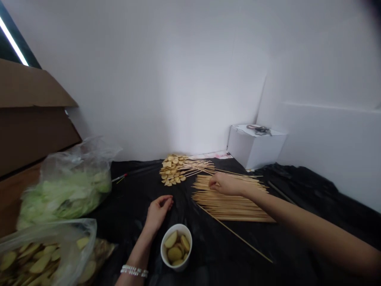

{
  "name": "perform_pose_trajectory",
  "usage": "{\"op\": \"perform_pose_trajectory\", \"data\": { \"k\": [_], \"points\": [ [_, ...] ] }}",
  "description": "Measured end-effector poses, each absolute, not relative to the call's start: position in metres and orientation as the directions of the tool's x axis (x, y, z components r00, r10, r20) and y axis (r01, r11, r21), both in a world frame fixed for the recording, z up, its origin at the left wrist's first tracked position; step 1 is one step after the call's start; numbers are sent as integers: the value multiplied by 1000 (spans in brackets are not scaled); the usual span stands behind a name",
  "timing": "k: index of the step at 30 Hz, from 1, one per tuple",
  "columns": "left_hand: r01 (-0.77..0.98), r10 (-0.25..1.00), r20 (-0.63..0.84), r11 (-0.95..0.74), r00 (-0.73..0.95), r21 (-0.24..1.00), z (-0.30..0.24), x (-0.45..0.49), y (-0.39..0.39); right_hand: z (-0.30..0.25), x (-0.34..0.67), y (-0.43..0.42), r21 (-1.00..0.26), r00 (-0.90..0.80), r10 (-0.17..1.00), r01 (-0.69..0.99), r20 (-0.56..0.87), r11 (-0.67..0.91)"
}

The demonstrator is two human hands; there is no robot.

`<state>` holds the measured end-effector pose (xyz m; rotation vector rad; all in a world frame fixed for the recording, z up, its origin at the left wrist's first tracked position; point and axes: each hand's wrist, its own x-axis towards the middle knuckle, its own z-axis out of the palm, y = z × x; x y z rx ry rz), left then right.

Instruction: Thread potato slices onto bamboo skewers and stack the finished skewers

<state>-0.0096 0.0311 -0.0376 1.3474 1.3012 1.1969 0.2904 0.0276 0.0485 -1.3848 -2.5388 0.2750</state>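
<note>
Over a spread of bamboo skewers (235,208), my right hand (224,184) has its fingers pinched at the skewers' left ends. Whatever lies between its fingertips is too small to make out. My left hand (158,211) rests above the black cover with fingers curled and thumb against them; nothing shows in it. Just right of that wrist stands a white cup (164,256) holding potato slices (175,249). Beyond both hands lies a pile of skewered potato slices (172,169), their sticks pointing right. One loose skewer (238,236) lies diagonally in front of the spread.
At left are a clear bag of pale green leaves (68,194) and an open bag of potato slices (38,258). A cardboard box (32,127) stands behind them. A pen (119,177) lies nearby. The white box (258,147) at back right carries a dark cord-like item (258,130).
</note>
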Motion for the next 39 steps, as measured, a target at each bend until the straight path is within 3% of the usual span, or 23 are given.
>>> {"op": "perform_pose_trajectory", "data": {
  "k": [9, 14, 18, 24, 32, 39],
  "points": [
    [406, 993, 116, -105, -3, 908, -48, -18, 39, 46, 358, -16, -379, -420, 907, 835, 28, 399],
    [333, 999, 32, -40, 30, 942, -40, -14, 45, 35, 354, -31, -377, -453, 891, 827, -9, 417],
    [321, 999, 18, -29, 38, 947, -39, -14, 45, 27, 332, -39, -314, -484, 875, 831, -1, 460],
    [487, 983, 168, -110, -77, 867, -42, -13, 29, 23, 308, -38, -170, -466, 885, 872, 1, 459],
    [433, 981, 178, -128, -77, 892, -42, -11, 18, 22, 287, -42, 25, -449, 894, 893, -19, 449],
    [413, 982, 178, -138, -61, 900, -41, -10, 11, 28, 275, -39, 41, -456, 887, 887, -65, 459]
  ]
}}
